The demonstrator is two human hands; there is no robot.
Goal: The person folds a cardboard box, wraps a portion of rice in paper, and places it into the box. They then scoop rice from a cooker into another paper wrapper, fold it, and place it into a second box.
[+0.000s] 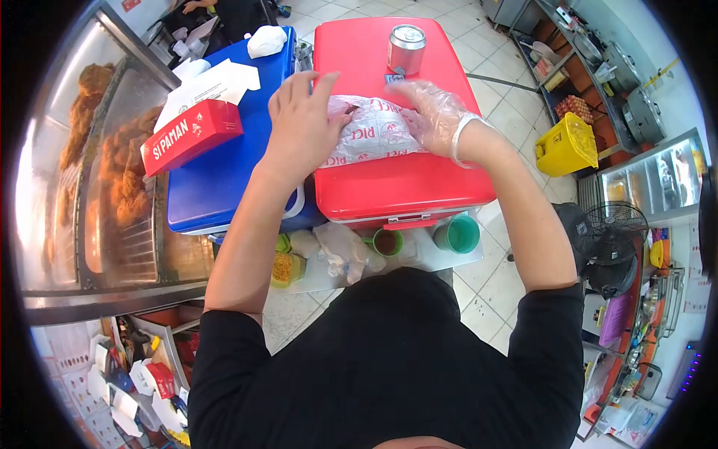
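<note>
A white paper packet printed "RICE" in red (376, 133) lies on a red cooler box lid (404, 183). My bare left hand (305, 112) holds its left end, thumb on the paper and the other fingers spread upward. At the right end, my right hand (435, 118), in a clear plastic glove, grips the wrapper with its forefinger stretched out. Behind the packet stands a silver drink can (407, 49), with a small dark sachet-like item (394, 78) in front of it. Both palms are hidden.
A blue cooler (217, 179) on the left carries a red "SI PAMAN" box (193, 136), white paper (213, 84) and a white bundle (267, 42). Close to my body are green cups (458, 235) and plastic bags (345, 251). A glass case of fried food (123, 165) stands far left.
</note>
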